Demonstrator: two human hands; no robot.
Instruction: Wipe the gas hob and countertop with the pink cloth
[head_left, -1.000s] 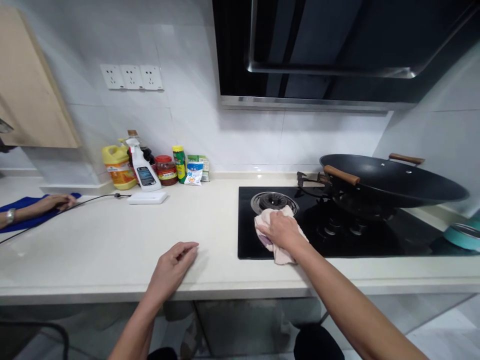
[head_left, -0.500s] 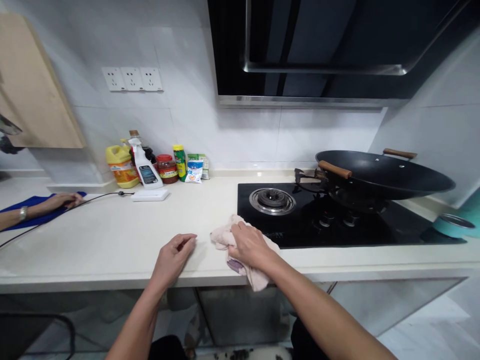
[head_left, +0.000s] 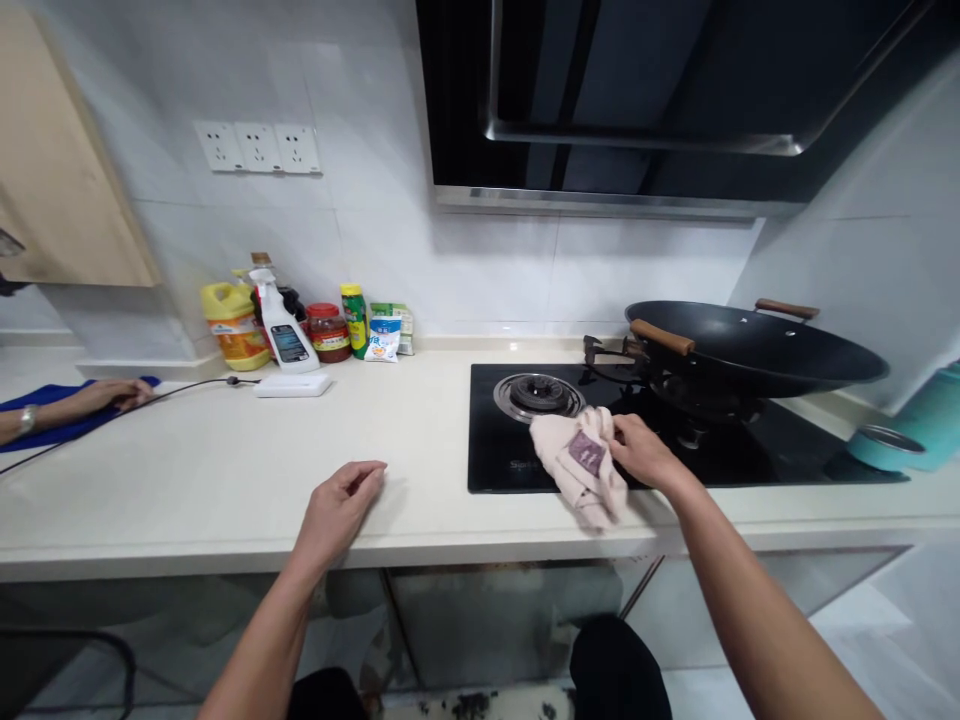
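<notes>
My right hand (head_left: 642, 449) is closed on the edge of a pale pink cloth (head_left: 566, 455) with a purple patch. The cloth lies bunched over the front of the black gas stove (head_left: 495, 450), just below the left burner (head_left: 540, 395), and one corner hangs towards the counter's front edge. My left hand (head_left: 341, 508) rests on the white counter (head_left: 420, 450) left of the stove, its fingers curled together with nothing in them.
A black wok (head_left: 750, 345) with wooden handles sits on the right burner, beside a turquoise container (head_left: 885, 450). Against the wall stand a spray bottle (head_left: 289, 335), a yellow jug (head_left: 236, 330) and a red-lidded jar (head_left: 328, 335). Another person's hand (head_left: 120, 393) lies on a blue cloth (head_left: 45, 400).
My right hand has moved right with the cloth, from the stove's left front corner onto the stove top. The cloth has turned, showing its purple patch. My left hand stays on the counter.
</notes>
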